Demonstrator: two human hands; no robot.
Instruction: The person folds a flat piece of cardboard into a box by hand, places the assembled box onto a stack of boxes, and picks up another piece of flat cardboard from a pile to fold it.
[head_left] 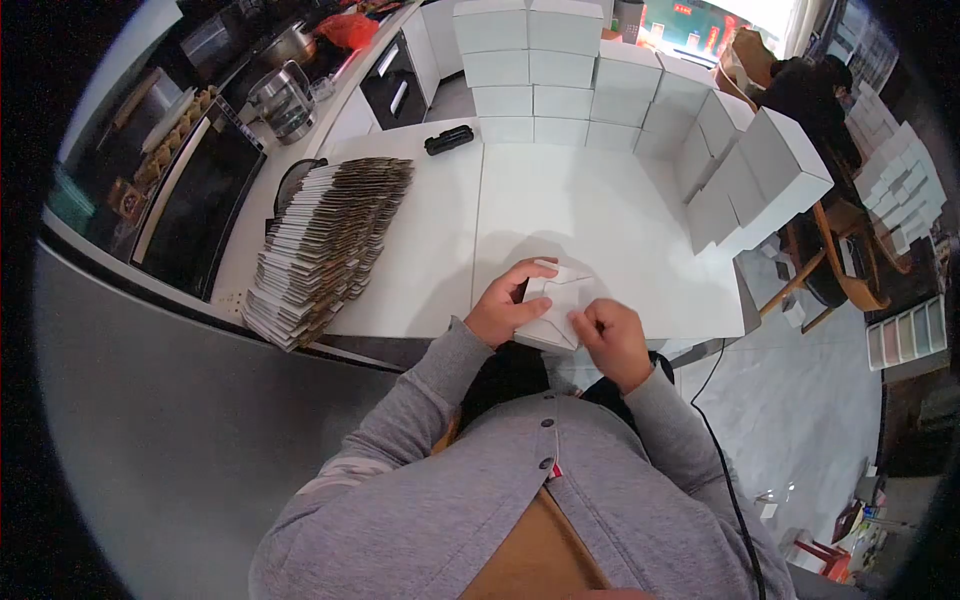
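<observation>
A small white cardboard box [562, 297] is held at the table's front edge, close to my body, with its flapped end facing up. My left hand [508, 303] grips the box from its left side, thumb on the upper face and fingers round the far edge. On the right side, my right hand [612, 338] has its fingers curled, with the thumb and fingertips at the flaps. To the left lies a fanned stack of flat, folded cartons [330, 240], white with brown edges.
White boxes [560, 70] stand stacked along the table's back and right side [755, 180]. A black object [449, 140] lies near the back left of the white table [590, 200]. Beyond are a glass kettle [285, 103], a wooden chair [850, 265] and a dark-clothed person [805, 100]. A black cable [715, 440] hangs at right.
</observation>
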